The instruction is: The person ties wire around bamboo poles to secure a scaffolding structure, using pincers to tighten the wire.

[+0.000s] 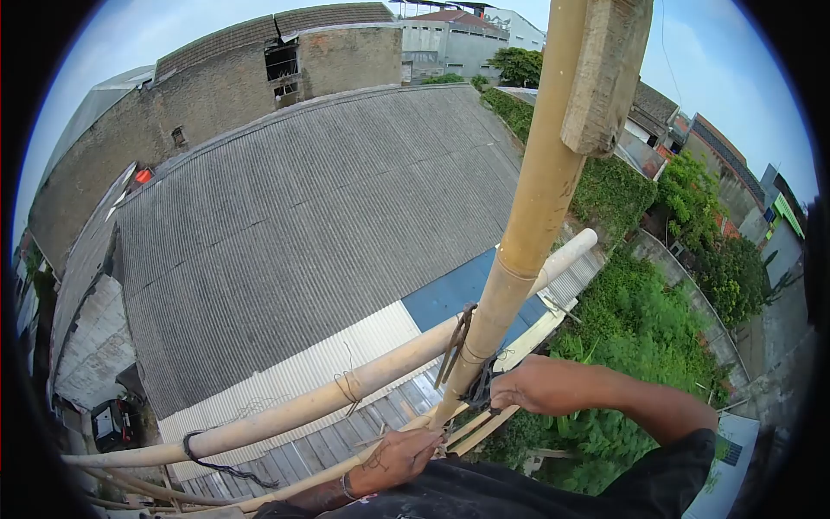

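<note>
A thick bamboo pole [525, 233] rises tilted in front of me, crossing a long, nearly level bamboo pole [398, 365]. Black rope [481, 386] is wrapped around the upright pole just below the crossing. My right hand [538, 385] is closed on that rope at the pole's right side. Lower down, my left hand [396, 458] is closed beside the upright pole's foot, by a lower bamboo pole [361, 456]. What its fingers pinch is hidden. A dark strip of binding [456, 342] hangs at the crossing.
A wooden block [603, 82] sits against the upright pole's upper part. Thin wire [347, 387] and another black rope [220, 463] loop around the level pole. Far below lie a grey corrugated roof [320, 233], a blue roof panel [454, 290] and green bushes [635, 320].
</note>
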Tool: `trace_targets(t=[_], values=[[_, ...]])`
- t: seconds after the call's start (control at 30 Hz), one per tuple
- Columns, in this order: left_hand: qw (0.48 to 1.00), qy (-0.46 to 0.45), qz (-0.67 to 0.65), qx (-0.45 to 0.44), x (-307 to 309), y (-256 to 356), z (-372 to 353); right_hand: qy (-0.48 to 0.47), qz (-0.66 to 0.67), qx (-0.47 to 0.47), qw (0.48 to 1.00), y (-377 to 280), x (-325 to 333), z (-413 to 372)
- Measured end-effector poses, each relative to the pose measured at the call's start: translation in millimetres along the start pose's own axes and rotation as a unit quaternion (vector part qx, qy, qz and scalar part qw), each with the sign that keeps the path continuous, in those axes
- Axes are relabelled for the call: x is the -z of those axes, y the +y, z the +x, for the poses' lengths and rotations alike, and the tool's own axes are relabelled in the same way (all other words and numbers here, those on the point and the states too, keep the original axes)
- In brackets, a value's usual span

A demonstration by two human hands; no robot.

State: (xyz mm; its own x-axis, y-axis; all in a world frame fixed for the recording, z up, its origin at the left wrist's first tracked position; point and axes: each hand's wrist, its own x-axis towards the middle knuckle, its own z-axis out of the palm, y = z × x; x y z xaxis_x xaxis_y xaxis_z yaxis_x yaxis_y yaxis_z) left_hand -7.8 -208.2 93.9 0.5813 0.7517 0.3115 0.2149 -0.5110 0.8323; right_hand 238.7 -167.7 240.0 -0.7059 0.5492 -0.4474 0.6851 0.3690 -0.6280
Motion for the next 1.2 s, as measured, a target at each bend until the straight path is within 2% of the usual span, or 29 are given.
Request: trace_targets(t=[0.1,0.17,0.2,0.27,0.3,0.37,0.4,0.43,0.47,0.53,0.6,0.63,0.67,0.77,0.8,0.87,0.9,0.93,0.97,1.03,1.07,1.13,1.17,1.2], values=[[0.999,-0.017,0.030,0.001,5.5,-5.3,3.9,-0.001,-0.086,-0.062,0.994,31.9,-32.0,12.7],[0.999,-0.016,0.006,-0.028,3.1,-18.5,-0.3,-0.063,0.002,0.035,0.997,20.5,-34.3,6.9],[1.000,-0.016,0.000,-0.011,5.0,-22.7,0.4,-0.096,0.052,0.086,0.990,13.6,-35.8,6.6],[0.999,-0.020,-0.014,0.031,9.8,-25.9,-2.2,-0.052,-0.032,-0.016,0.998,24.8,-29.7,9.3],[0.997,-0.058,-0.011,0.056,17.2,-13.7,5.6,-0.028,-0.075,-0.067,0.994,28.5,-28.8,11.3],[0.987,-0.128,-0.005,0.101,21.2,15.4,30.8,-0.026,-0.057,-0.057,0.996,24.4,-33.4,14.9],[0.997,-0.035,-0.038,-0.051,-0.1,-4.0,29.5,-0.024,-0.073,-0.046,0.996,19.6,-34.1,16.3],[0.998,-0.040,-0.045,-0.033,-3.5,-5.5,28.2,-0.022,-0.088,-0.035,0.995,16.4,-35.5,16.5],[0.998,-0.044,-0.051,-0.018,-5.5,-6.4,29.0,0.048,-0.162,-0.014,0.985,16.2,-38.9,14.8],[0.995,-0.062,-0.066,0.030,-1.9,-7.4,36.6,0.189,-0.311,0.031,0.931,18.2,-44.0,10.5],[0.985,-0.099,-0.091,0.109,5.7,-7.4,40.5,0.211,-0.419,0.121,0.875,21.8,-33.2,11.5],[0.985,-0.089,-0.109,0.104,6.4,-9.0,41.4,0.222,-0.468,0.165,0.839,25.2,-29.6,12.9],[0.984,-0.078,-0.128,0.097,6.3,-12.8,43.3,0.237,-0.444,0.166,0.848,32.7,-29.1,13.5],[0.989,-0.073,-0.112,0.068,5.6,-26.5,45.5,0.182,-0.311,0.037,0.932,47.0,-65.2,14.5],[0.991,-0.072,-0.096,0.054,4.1,-29.6,46.7,0.020,-0.174,-0.153,0.973,15.0,-66.1,15.2],[0.986,-0.103,-0.130,-0.012,-6.8,-33.1,33.5,0.014,0.005,-0.024,1.000,2.5,-53.9,7.6],[0.980,-0.125,-0.145,-0.043,-7.9,-34.2,27.9,0.013,0.101,0.041,0.994,1.4,-48.1,6.4],[0.983,-0.123,-0.138,0.005,-3.0,-26.6,23.0,0.030,0.099,0.095,0.990,11.8,-36.4,9.3],[0.987,-0.107,-0.119,0.004,-3.1,-21.1,20.5,0.014,0.111,0.070,0.991,31.7,-27.3,14.9],[0.994,-0.084,-0.075,-0.008,1.4,-17.6,24.0,-0.096,0.248,-0.094,0.959,57.3,-35.6,21.7],[0.995,-0.087,-0.056,0.012,1.1,-21.8,25.2,-0.105,0.223,-0.087,0.965,59.1,-44.5,22.5],[0.995,-0.081,-0.045,0.048,-1.7,-29.3,24.5,0.040,0.021,-0.039,0.998,59.3,-72.4,20.4],[0.994,-0.078,-0.037,0.072,-2.7,-31.6,23.1,0.106,-0.080,-0.013,0.991,57.4,-82.7,21.3],[0.992,-0.053,-0.058,0.099,-5.1,-32.5,23.2,0.194,-0.252,0.030,0.948,54.8,-77.9,22.7]])
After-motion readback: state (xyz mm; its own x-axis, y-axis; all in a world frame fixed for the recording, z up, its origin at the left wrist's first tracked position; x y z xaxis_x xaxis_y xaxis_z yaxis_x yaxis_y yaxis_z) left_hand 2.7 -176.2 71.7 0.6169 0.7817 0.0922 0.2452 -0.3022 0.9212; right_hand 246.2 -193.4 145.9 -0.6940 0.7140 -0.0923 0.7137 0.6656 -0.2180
